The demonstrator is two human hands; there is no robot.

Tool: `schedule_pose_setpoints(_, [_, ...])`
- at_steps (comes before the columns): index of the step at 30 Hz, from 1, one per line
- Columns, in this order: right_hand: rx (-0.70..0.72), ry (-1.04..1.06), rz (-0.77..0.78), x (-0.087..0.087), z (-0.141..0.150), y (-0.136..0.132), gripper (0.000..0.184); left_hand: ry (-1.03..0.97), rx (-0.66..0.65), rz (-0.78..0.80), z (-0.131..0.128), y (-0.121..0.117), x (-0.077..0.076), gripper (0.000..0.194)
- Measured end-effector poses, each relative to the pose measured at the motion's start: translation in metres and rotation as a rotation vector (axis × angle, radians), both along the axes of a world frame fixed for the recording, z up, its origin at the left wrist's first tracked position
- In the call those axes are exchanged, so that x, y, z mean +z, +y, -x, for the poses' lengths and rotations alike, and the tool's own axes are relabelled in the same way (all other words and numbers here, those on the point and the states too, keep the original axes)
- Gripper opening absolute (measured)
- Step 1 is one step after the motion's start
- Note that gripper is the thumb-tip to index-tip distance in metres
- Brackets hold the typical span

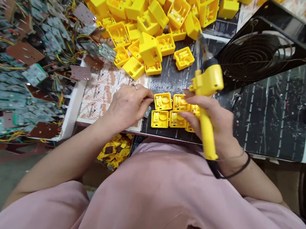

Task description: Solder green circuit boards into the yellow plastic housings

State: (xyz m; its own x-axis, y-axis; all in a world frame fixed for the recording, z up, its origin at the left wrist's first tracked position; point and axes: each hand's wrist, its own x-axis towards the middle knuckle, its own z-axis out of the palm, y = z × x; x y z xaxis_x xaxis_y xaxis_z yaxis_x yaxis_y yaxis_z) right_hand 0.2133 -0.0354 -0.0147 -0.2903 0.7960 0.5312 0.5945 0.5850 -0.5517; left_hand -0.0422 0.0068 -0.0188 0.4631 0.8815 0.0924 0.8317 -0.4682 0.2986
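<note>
My right hand (217, 121) is closed round the yellow handle of a soldering iron (206, 99), whose shaft points away toward the back of the bench. My left hand (127, 104) pinches a thin wire (151, 98), held against an open yellow plastic box (163, 101). That box belongs to a small cluster of open yellow boxes (169, 118) lying between both hands on the black mat (261, 113). A ring sits on one finger of the left hand, and a dark band circles the right wrist.
A big heap of yellow housings (158, 15) fills the back of the bench. Circuit boards with wires (32, 57) pile up at the left. A black fan (256, 55) stands at the right. More yellow parts (116, 151) lie below the bench edge.
</note>
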Motion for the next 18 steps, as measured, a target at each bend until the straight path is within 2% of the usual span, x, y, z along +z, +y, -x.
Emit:
schedule_pose_setpoints(4, [0.102, -0.202, -0.056, -0.02, 0.021, 0.01, 0.027, 0.012, -0.022, -0.089, -0.003, -0.007, -0.002, 0.031])
schedule_pose_setpoints(6, [0.087, -0.302, -0.113, -0.027, 0.026, 0.009, 0.03, 0.02, -0.013, -0.088, -0.003, -0.008, -0.001, 0.033])
schedule_pose_setpoints(9, [0.028, -0.35, -0.172, -0.029, 0.029, 0.008, 0.027, -0.035, 0.013, 0.0, 0.0, -0.006, 0.002, 0.03])
schedule_pose_setpoints(14, [-0.006, -0.285, -0.203, -0.014, 0.028, 0.008, 0.023, -0.151, 0.048, 0.082, 0.003, 0.0, 0.007, 0.027])
schedule_pose_setpoints(18, [0.013, -0.049, -0.183, 0.014, 0.0, -0.007, 0.028, -0.09, -0.075, 0.019, -0.002, -0.004, 0.009, 0.029])
